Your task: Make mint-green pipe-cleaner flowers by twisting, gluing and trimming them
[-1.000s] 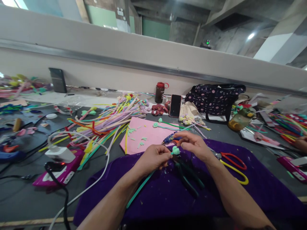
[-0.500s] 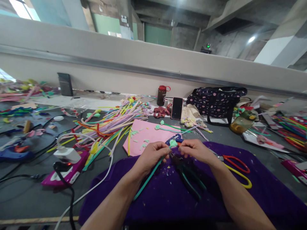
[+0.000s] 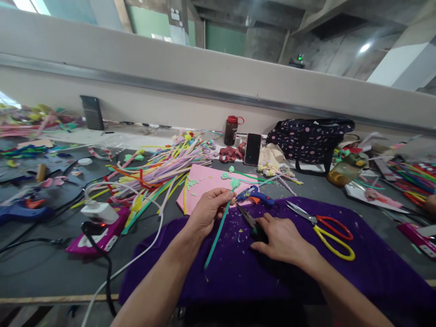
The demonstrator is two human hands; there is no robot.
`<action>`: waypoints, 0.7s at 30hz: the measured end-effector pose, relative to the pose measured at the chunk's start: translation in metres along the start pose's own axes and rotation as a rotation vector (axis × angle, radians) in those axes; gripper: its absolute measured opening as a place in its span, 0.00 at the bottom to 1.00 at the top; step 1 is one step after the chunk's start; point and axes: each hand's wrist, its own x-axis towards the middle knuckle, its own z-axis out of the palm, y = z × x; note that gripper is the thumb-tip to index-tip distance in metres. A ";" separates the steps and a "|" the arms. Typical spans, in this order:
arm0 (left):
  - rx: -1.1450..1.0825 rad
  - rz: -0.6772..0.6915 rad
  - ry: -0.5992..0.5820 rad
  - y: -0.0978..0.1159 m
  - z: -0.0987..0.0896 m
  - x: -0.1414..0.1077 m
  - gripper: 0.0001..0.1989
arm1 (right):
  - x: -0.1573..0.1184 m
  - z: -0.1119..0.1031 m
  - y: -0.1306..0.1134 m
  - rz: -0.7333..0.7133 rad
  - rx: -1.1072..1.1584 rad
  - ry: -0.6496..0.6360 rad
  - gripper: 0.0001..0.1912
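My left hand pinches a teal fuzzy stem topped by a pale green tuft. My right hand lies over the dark handles of the pliers, thumb and fingers apart around them; the handles are mostly hidden under it. The jaws of the pliers point up and left toward the left hand. Just behind them, a blue glue gun rests at the back edge of the purple cloth. Scissors with one red and one yellow handle lie right of the right hand.
A pink sheet with green scraps lies behind the left hand. Many coloured stems are heaped to the left. A magenta power strip and cables lie left. A phone, bottle and dark bag stand behind. Another person's hand shows far right.
My right hand has moved from beside the green tuft down onto the pliers' handles. My left hand still holds the stem, now more upright. The glue gun and scissors are more exposed.
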 end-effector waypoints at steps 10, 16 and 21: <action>-0.011 0.002 0.004 0.002 -0.002 0.000 0.12 | 0.034 -0.013 0.055 0.251 -0.009 0.177 0.16; -0.022 0.007 0.001 0.002 -0.003 0.001 0.12 | 0.072 0.004 0.065 0.233 0.042 0.000 0.19; 0.000 0.012 -0.003 0.001 -0.003 0.001 0.12 | 0.089 0.011 0.068 0.250 0.116 -0.024 0.18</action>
